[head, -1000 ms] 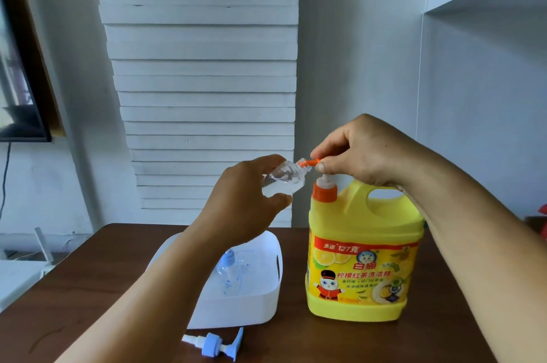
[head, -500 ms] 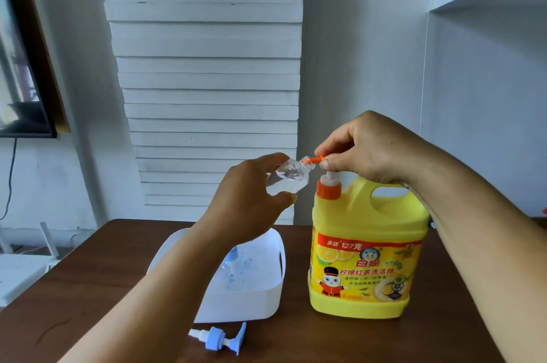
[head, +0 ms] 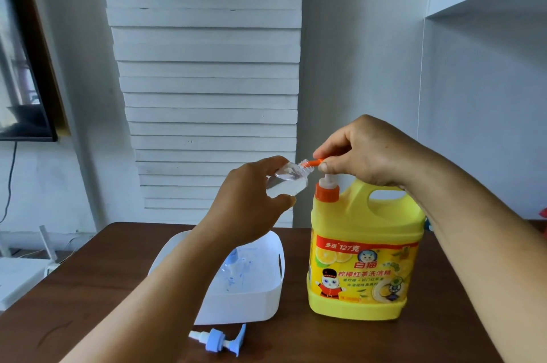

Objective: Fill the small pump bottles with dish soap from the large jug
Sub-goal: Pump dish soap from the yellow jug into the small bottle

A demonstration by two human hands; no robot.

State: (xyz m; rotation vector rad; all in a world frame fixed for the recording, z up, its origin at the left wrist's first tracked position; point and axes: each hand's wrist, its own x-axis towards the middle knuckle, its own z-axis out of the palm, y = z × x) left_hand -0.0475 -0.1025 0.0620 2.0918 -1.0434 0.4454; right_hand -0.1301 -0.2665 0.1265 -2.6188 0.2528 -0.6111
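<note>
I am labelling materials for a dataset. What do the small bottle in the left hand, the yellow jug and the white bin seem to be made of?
Small bottle: clear plastic, probably; the wall shows through it and the neck has moulded threads.
Yellow jug: opaque glossy plastic with a moulded handle and a printed label.
White bin: matte, slightly translucent plastic with a cut-out handle, as it looks.

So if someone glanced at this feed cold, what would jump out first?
Probably the big yellow jug, upright on the brown table, right of centre. Above it, the right hand pinches its orange pump spout, whose tip meets the mouth of a clear small bottle held tilted by the left hand. A loose blue pump head lies in front of the white tub.
</note>
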